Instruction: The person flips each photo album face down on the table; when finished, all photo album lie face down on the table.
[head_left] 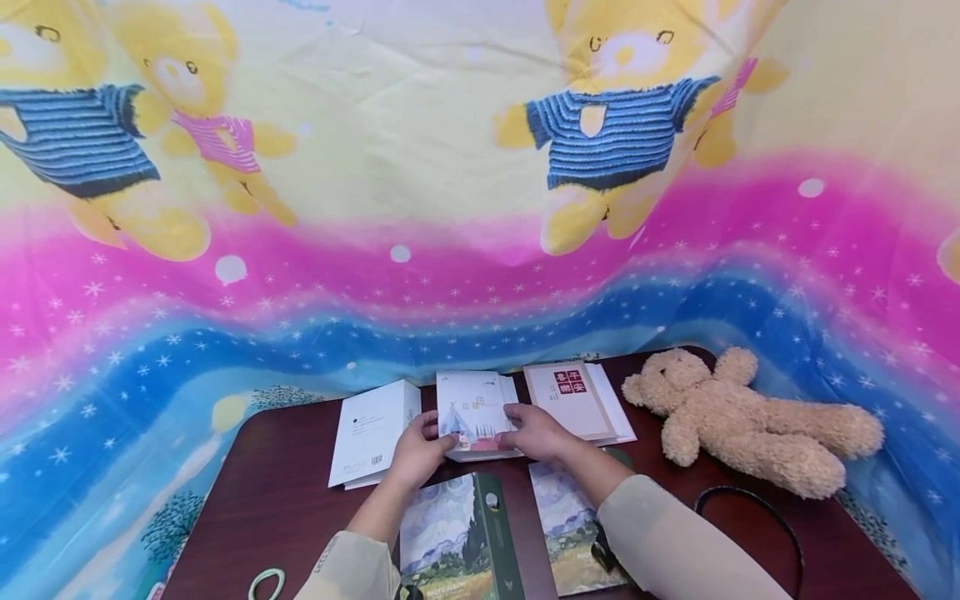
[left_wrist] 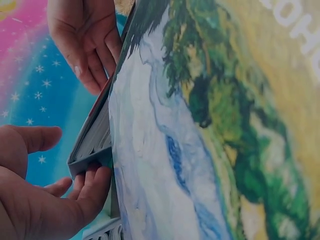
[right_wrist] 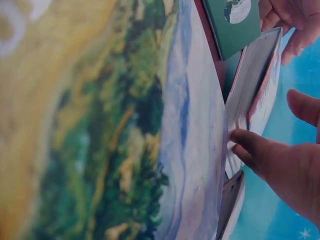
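Observation:
A thick white photo album point(head_left: 472, 396) with a tent drawing on its cover lies at the back middle of the dark table. My left hand point(head_left: 418, 454) is at its left front corner, and my right hand point(head_left: 542, 433) at its right side. In the left wrist view, the left fingers point(left_wrist: 95, 187) touch the album's lower corner while the thumb stands clear of the cover. The right wrist view has the right fingertips point(right_wrist: 239, 136) against the page edge, thumb apart. Landscape-painting album covers point(left_wrist: 215, 130) fill much of both wrist views.
Two albums with landscape covers point(head_left: 442, 521) point(head_left: 566, 525) lie in front. A white album point(head_left: 371, 429) is on the left, a beige-covered one point(head_left: 570, 404) on the right. A teddy bear point(head_left: 738, 421), black cord point(head_left: 772, 508) and pale green loop point(head_left: 266, 575) are also on the table point(head_left: 277, 483).

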